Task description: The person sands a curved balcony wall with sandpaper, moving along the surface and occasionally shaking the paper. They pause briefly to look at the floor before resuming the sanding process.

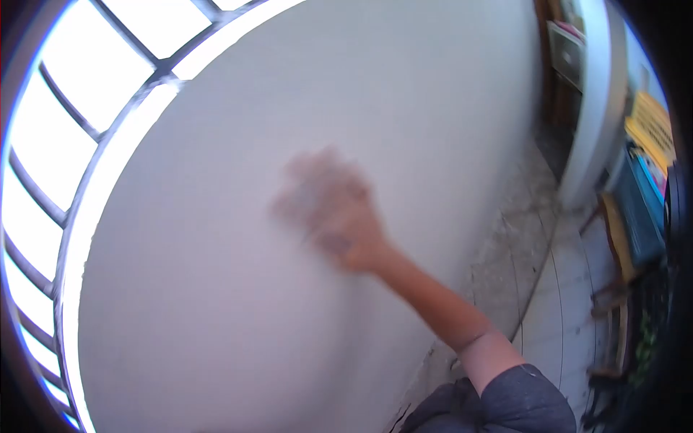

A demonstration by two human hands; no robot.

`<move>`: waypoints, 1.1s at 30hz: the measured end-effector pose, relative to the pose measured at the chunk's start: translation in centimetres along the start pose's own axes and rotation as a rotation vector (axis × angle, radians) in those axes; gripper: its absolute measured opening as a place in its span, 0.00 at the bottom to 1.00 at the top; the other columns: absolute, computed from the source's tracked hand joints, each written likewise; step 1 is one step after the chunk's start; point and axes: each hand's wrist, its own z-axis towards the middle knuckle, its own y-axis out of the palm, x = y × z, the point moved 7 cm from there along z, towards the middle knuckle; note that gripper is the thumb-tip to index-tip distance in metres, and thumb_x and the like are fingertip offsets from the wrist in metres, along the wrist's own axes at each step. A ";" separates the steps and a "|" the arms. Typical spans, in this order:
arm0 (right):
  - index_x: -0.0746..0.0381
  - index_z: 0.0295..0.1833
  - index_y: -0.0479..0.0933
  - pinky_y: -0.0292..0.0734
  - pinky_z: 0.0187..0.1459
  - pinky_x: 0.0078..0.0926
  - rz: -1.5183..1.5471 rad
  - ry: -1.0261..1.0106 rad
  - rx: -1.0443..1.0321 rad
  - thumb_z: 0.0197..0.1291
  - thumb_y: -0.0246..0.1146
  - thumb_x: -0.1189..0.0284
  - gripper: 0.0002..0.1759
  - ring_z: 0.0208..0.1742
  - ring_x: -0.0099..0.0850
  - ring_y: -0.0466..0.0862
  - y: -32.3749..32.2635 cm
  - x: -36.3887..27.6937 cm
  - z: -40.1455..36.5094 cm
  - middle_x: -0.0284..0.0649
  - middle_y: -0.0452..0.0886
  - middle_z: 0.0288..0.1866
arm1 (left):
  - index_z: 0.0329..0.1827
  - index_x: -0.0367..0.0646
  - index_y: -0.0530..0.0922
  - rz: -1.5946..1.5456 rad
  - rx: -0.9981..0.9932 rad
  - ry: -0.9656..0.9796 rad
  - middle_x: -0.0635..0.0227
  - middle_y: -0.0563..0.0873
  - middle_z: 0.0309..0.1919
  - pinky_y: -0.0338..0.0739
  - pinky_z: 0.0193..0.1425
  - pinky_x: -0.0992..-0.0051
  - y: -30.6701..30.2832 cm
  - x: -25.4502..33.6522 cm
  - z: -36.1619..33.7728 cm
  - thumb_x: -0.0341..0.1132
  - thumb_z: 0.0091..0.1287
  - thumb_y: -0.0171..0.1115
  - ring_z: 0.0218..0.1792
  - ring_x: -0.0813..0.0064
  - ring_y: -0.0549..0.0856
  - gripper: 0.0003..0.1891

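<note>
My right hand (pixel 328 209) is stretched out over a pale, smooth wall (pixel 216 289), overlapping its middle in this view. Motion smears the fingers, and a greyish patch shows among them. I cannot tell whether that patch is something held under the palm. A small dark mark shows near the wrist. The bare forearm (pixel 433 299) runs down to a dark grey short sleeve (pixel 527 397) at the bottom right. My left hand is out of the picture.
A bright window with dark bars (pixel 164 68) curves along the left and top. To the right lie a dusty floor strip (pixel 505 252) and pale floor boards (pixel 552 325). Wooden furniture (pixel 617 238), a blue container (pixel 639 209) and a yellow printed item (pixel 652 126) stand at the far right.
</note>
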 end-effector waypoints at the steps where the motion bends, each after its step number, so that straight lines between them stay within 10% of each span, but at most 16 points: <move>1: 0.36 0.77 0.64 0.38 0.77 0.59 0.010 0.112 0.133 0.70 0.48 0.51 0.30 0.84 0.48 0.45 -1.1 2.4 1.7 0.36 0.49 0.85 | 0.77 0.35 0.57 0.009 0.000 0.001 0.47 0.55 0.78 0.45 0.80 0.46 -0.2 0.0 0.2 0.63 0.74 0.43 0.78 0.41 0.52 0.42; 4: 0.43 0.79 0.62 0.37 0.76 0.60 -0.055 0.301 0.481 0.74 0.45 0.53 0.30 0.83 0.51 0.48 -3.6 4.6 7.9 0.41 0.48 0.85 | 0.82 0.41 0.48 -0.028 -0.026 0.095 0.53 0.51 0.81 0.43 0.82 0.52 0.3 6.1 3.3 0.63 0.75 0.36 0.81 0.51 0.50 0.42; 7: 0.43 0.79 0.61 0.37 0.77 0.57 -0.109 0.168 0.327 0.71 0.50 0.56 0.31 0.83 0.51 0.47 -1.9 -4.3 12.4 0.42 0.49 0.85 | 0.81 0.34 0.46 -0.151 -0.150 0.031 0.44 0.49 0.80 0.38 0.80 0.45 1.4 11.6 5.2 0.62 0.74 0.37 0.80 0.42 0.47 0.45; 10: 0.38 0.78 0.60 0.41 0.76 0.55 -0.005 -0.384 -0.035 0.62 0.59 0.61 0.37 0.83 0.47 0.50 1.5 -15.4 7.5 0.38 0.52 0.84 | 0.81 0.34 0.48 -0.186 -0.236 -0.048 0.44 0.50 0.80 0.41 0.79 0.44 2.6 15.6 5.6 0.58 0.74 0.39 0.80 0.40 0.50 0.42; 13: 0.39 0.78 0.62 0.50 0.75 0.55 -0.120 -0.744 -0.068 0.65 0.56 0.63 0.34 0.81 0.43 0.57 3.2 -11.6 1.1 0.31 0.56 0.83 | 0.81 0.37 0.51 -0.112 -0.271 -0.089 0.47 0.52 0.80 0.42 0.80 0.47 2.4 15.7 4.7 0.54 0.76 0.36 0.80 0.44 0.51 0.37; 17: 0.50 0.69 0.75 0.45 0.76 0.51 -0.023 0.009 0.192 0.69 0.52 0.67 0.24 0.82 0.45 0.55 -1.7 8.8 4.0 0.47 0.62 0.80 | 0.81 0.40 0.53 -0.036 -0.227 -0.123 0.49 0.53 0.80 0.43 0.80 0.49 1.9 14.0 2.0 0.50 0.78 0.33 0.81 0.45 0.50 0.33; 20: 0.61 0.81 0.53 0.41 0.77 0.53 -0.157 0.545 0.493 0.76 0.47 0.64 0.32 0.83 0.48 0.49 -5.6 10.6 9.8 0.49 0.52 0.83 | 0.81 0.39 0.52 -0.009 -0.145 -0.366 0.48 0.52 0.81 0.42 0.80 0.48 1.9 16.2 3.0 0.49 0.78 0.34 0.81 0.43 0.48 0.33; 22: 0.63 0.79 0.57 0.38 0.77 0.54 -0.023 0.522 0.546 0.75 0.48 0.63 0.31 0.84 0.49 0.45 -4.4 5.7 12.2 0.50 0.51 0.83 | 0.81 0.38 0.51 -0.058 -0.073 -0.508 0.46 0.50 0.80 0.41 0.80 0.48 2.9 19.7 3.4 0.50 0.78 0.33 0.81 0.43 0.47 0.34; 25: 0.63 0.73 0.64 0.38 0.77 0.53 -0.162 0.092 -0.130 0.68 0.53 0.64 0.30 0.84 0.45 0.47 1.2 -6.0 11.4 0.44 0.53 0.83 | 0.80 0.32 0.48 -0.101 -0.085 -0.492 0.42 0.50 0.79 0.41 0.81 0.48 2.3 22.6 4.7 0.48 0.78 0.35 0.80 0.42 0.47 0.35; 28: 0.42 0.79 0.59 0.36 0.78 0.52 -0.040 -0.734 -0.044 0.64 0.55 0.63 0.36 0.83 0.40 0.53 2.3 -10.9 3.7 0.35 0.58 0.82 | 0.79 0.29 0.49 -0.201 -0.011 -0.456 0.41 0.52 0.79 0.43 0.81 0.48 1.6 22.3 4.3 0.44 0.78 0.38 0.80 0.41 0.49 0.34; 33: 0.46 0.77 0.66 0.37 0.77 0.53 -0.223 -0.352 0.050 0.72 0.48 0.58 0.29 0.84 0.48 0.48 -1.8 8.5 3.2 0.39 0.53 0.84 | 0.78 0.28 0.51 -0.190 0.014 -0.457 0.41 0.54 0.78 0.46 0.81 0.48 1.7 22.5 4.1 0.43 0.77 0.38 0.79 0.41 0.51 0.33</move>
